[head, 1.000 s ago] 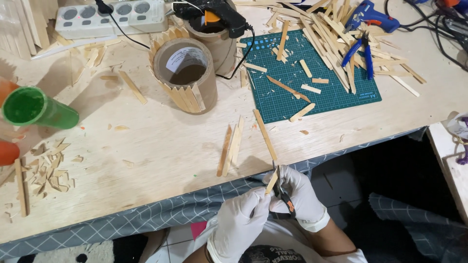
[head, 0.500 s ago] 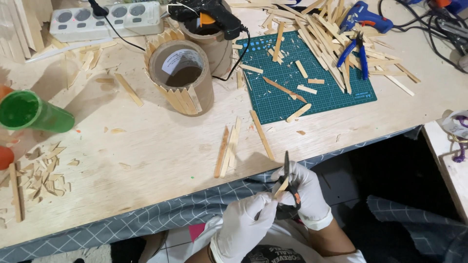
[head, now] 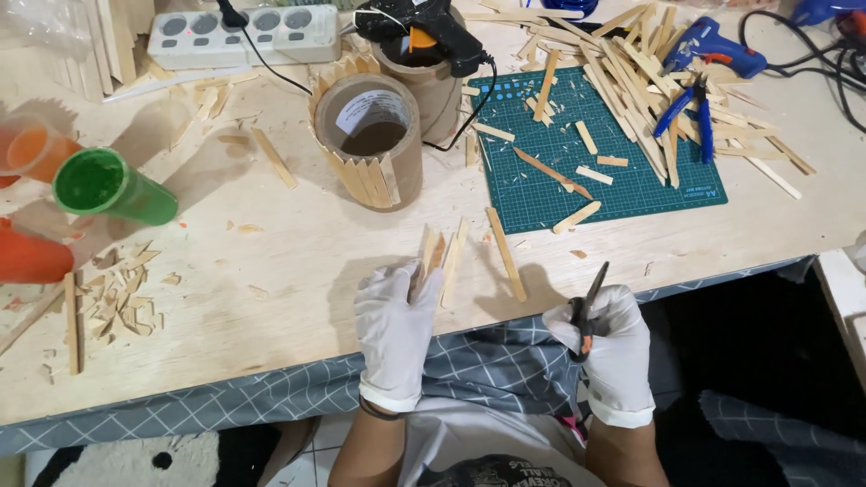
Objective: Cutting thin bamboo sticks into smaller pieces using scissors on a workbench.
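My left hand (head: 394, 317) lies fairly open, fingertips touching three cut wooden sticks (head: 439, 257) near the desk's (head: 271, 261) front edge. My right hand (head: 603, 338) is clenched around one pair of scissors (head: 588, 302), just off that edge.

left hand (head: 394, 325) on sticks (head: 438, 257), right hand (head: 606, 347) gripping scissors (head: 588, 307)

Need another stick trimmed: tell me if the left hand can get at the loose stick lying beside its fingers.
Probably yes: the left hand already touches neighbouring sticks, and the loose stick lies uncovered on bare table nearby.
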